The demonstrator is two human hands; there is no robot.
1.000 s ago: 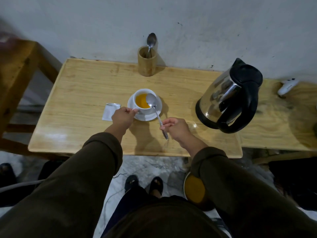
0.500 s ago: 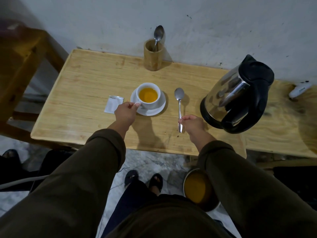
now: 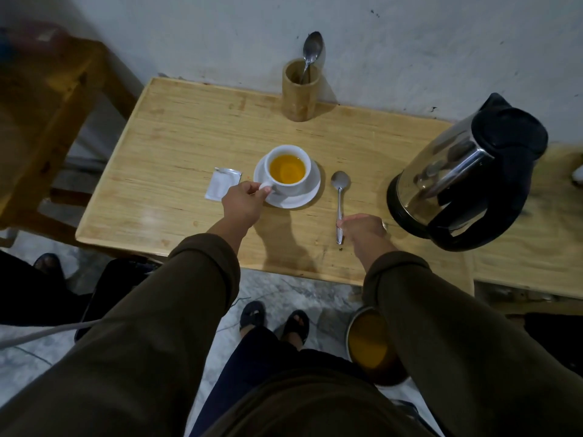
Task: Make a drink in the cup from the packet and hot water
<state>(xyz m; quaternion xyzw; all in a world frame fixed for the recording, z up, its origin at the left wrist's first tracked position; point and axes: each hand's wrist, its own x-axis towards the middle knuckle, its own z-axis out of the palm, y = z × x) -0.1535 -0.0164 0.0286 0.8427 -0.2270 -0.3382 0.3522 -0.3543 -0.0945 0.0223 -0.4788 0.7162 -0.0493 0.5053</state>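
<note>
Two hands at a wooden table, one on a cup of orange drink, one on a spoon.

Lower centre, the right hand (image 3: 362, 230) pinches the handle end of a spoon (image 3: 339, 197) lying flat on the table (image 3: 176, 146). Left of it, the left hand (image 3: 243, 205) grips the handle of the white cup (image 3: 285, 171), which stands on a saucer (image 3: 310, 192) at mid-frame. A torn white packet (image 3: 220, 184) lies just left of the saucer. At right stands a steel kettle (image 3: 467, 175). Farthest, upper centre, a wooden holder (image 3: 298, 91) holds a second spoon (image 3: 312, 48) by the wall.
</note>
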